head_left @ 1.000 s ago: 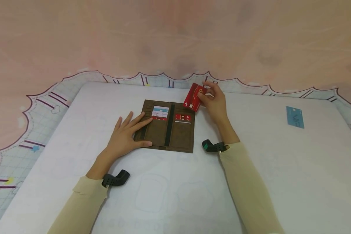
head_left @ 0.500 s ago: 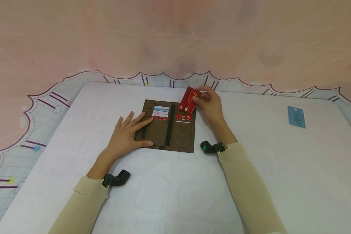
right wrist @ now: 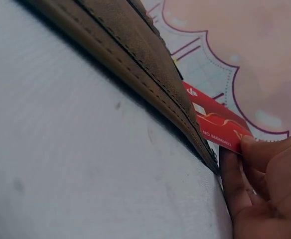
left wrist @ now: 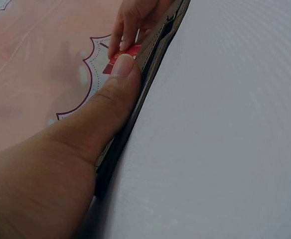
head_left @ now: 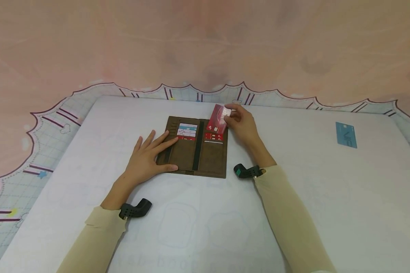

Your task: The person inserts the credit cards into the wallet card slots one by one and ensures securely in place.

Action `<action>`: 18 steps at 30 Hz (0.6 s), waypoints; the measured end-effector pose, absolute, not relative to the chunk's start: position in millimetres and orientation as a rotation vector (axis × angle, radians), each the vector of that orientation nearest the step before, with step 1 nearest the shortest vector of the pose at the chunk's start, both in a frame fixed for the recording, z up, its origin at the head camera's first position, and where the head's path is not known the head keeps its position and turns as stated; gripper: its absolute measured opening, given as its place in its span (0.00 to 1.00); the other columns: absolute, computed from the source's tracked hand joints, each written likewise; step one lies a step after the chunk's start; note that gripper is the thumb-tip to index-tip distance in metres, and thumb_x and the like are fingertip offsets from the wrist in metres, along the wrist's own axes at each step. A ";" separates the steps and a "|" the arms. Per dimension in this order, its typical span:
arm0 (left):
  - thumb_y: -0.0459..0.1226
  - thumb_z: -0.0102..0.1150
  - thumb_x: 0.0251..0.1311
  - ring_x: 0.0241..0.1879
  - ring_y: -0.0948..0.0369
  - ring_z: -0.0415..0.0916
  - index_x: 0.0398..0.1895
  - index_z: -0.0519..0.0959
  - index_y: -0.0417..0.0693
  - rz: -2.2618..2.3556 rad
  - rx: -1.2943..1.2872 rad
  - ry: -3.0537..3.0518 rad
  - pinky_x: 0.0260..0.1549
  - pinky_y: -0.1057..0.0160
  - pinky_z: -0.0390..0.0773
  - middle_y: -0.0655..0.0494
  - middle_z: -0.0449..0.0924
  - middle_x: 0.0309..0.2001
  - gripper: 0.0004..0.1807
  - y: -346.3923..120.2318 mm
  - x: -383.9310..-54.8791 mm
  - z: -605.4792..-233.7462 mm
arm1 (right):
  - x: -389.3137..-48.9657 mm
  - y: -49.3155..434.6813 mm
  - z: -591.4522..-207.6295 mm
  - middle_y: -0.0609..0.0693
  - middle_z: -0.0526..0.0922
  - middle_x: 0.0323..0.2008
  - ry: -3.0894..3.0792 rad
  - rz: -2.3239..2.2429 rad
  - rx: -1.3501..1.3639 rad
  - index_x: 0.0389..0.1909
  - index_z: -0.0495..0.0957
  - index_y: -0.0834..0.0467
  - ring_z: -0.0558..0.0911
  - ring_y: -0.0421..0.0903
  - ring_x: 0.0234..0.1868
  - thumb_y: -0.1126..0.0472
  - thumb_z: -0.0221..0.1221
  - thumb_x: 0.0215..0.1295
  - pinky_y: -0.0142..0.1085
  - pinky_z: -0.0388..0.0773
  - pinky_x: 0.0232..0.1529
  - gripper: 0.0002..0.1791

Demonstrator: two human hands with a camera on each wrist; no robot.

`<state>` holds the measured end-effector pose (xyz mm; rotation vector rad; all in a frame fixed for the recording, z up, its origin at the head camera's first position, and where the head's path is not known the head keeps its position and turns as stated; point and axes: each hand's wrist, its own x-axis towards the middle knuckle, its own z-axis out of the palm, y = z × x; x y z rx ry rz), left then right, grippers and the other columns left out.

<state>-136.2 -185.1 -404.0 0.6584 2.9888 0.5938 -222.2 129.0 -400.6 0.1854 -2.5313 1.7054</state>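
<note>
A brown wallet (head_left: 212, 161) lies spread flat on the white table, a dark band down its middle. Several cards (head_left: 187, 131) show in its left panel, and a red card (head_left: 213, 137) peeks from a slot in the right panel. My left hand (head_left: 141, 161) rests with spread fingers on the wallet's left side, its thumb (left wrist: 113, 84) along the near edge. My right hand (head_left: 244, 123) pinches another red card (right wrist: 218, 119) by its upper right corner. That card is tilted over the top of the right panel; whether its lower edge is inside a slot I cannot tell.
A blue card marked VIP (head_left: 346, 135) lies alone on the right of the white table (head_left: 294, 170). Beyond the table's far edge runs a scalloped patterned cloth border (head_left: 181, 94).
My right hand has brought the pinched red card left and down, from beyond the wallet's top corner to over the right panel's upper slots. My left hand has stayed in place.
</note>
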 end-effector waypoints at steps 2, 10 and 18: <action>0.63 0.65 0.47 0.74 0.47 0.32 0.72 0.61 0.65 0.593 0.657 2.990 0.67 0.42 0.26 0.54 0.49 0.75 0.48 -184.8 -136.3 -403.7 | -222.6 129.1 -400.7 0.56 0.81 0.43 -2.581 1.654 0.183 0.60 0.74 0.53 0.80 0.49 0.43 0.63 0.58 0.67 0.39 0.76 0.51 0.20; 0.63 0.66 0.47 0.74 0.46 0.33 0.72 0.61 0.64 0.596 0.665 2.991 0.67 0.42 0.27 0.54 0.49 0.75 0.48 -184.3 -135.9 -402.4 | -221.4 127.7 -398.7 0.54 0.80 0.45 -2.685 1.558 0.222 0.61 0.73 0.51 0.77 0.49 0.46 0.62 0.55 0.70 0.42 0.73 0.52 0.20; 0.63 0.65 0.47 0.74 0.46 0.33 0.72 0.61 0.64 0.587 0.663 2.989 0.67 0.41 0.27 0.54 0.48 0.75 0.48 -184.9 -136.2 -403.3 | -219.9 125.1 -395.4 0.54 0.78 0.46 -2.773 1.473 0.281 0.63 0.71 0.50 0.75 0.49 0.47 0.62 0.54 0.70 0.42 0.71 0.55 0.21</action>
